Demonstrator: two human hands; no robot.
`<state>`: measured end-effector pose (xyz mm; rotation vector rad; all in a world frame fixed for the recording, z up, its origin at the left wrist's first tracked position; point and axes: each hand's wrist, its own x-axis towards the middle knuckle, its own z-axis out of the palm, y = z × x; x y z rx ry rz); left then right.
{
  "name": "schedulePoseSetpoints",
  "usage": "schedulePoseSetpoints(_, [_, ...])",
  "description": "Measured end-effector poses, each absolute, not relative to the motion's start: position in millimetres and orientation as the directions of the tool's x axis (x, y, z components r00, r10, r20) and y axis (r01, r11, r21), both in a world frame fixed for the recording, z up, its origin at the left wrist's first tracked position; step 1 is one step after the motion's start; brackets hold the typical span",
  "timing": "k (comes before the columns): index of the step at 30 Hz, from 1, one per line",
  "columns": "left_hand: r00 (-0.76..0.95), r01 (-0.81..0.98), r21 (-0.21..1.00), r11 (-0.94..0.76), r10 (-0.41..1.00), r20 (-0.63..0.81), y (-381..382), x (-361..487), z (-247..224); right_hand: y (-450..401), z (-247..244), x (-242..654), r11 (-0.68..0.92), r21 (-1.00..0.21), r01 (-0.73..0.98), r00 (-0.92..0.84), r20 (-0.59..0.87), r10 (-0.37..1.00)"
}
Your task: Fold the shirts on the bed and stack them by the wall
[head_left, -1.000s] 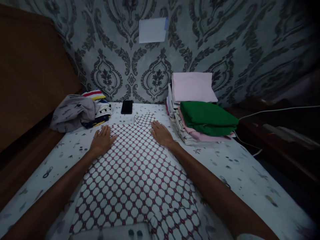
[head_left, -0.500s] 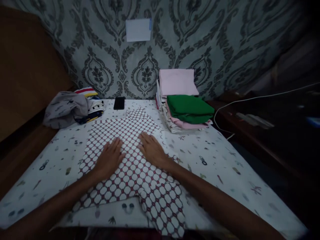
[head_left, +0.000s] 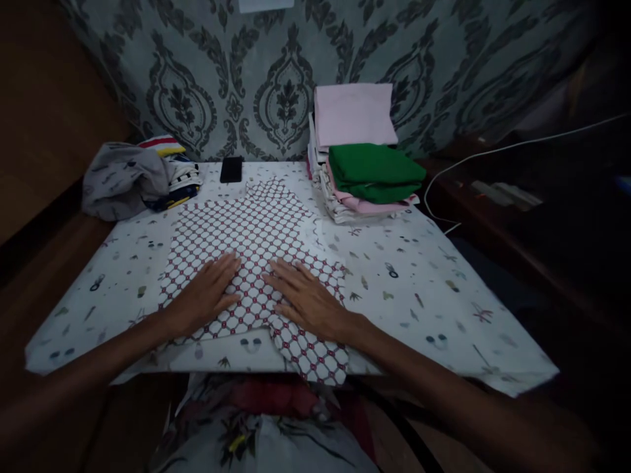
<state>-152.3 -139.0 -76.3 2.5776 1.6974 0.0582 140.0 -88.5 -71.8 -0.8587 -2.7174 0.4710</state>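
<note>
Lattice-print cloth [head_left: 252,263] lies spread on the tabletop [head_left: 409,282], one flap reaching just past the near edge. The left hand [head_left: 204,293] and right hand [head_left: 308,297] rest palm-down on it, near each other but not touching, each grip unclosed with fingers stretched out. Beyond it lies a black phone [head_left: 231,169]; a grey bundle [head_left: 125,180] sits far left, a folded green cloth [head_left: 377,172] far right.

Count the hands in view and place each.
2. The left hand lies palm down on the patterned cloth, left of its middle; the right hand lies palm down toward its right side. No others show, though the far right is dark.
</note>
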Motion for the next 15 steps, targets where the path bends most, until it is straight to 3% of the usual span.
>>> schedulePoseSetpoints(6, [0.468, 0.881, 0.106, -0.461, 0.883, -0.05, -156, -177, -77, -102, -86, 203, 0.629, -0.513, 0.584, -0.69, 0.094, 0.718])
schedulePoseSetpoints(10, [0.556, 0.827, 0.151, -0.542, 0.828, -0.073, -176, -209, -59, -124, -70, 250, 0.615, -0.587, 0.526, -0.716, 0.084, 0.693])
schedulePoseSetpoints(15, [0.594, 0.804, 0.117, -0.583, 0.797, -0.109, -200, -224, -43, -145, -56, 264, 0.77, -0.436, 0.466, -0.83, 0.088, 0.551])
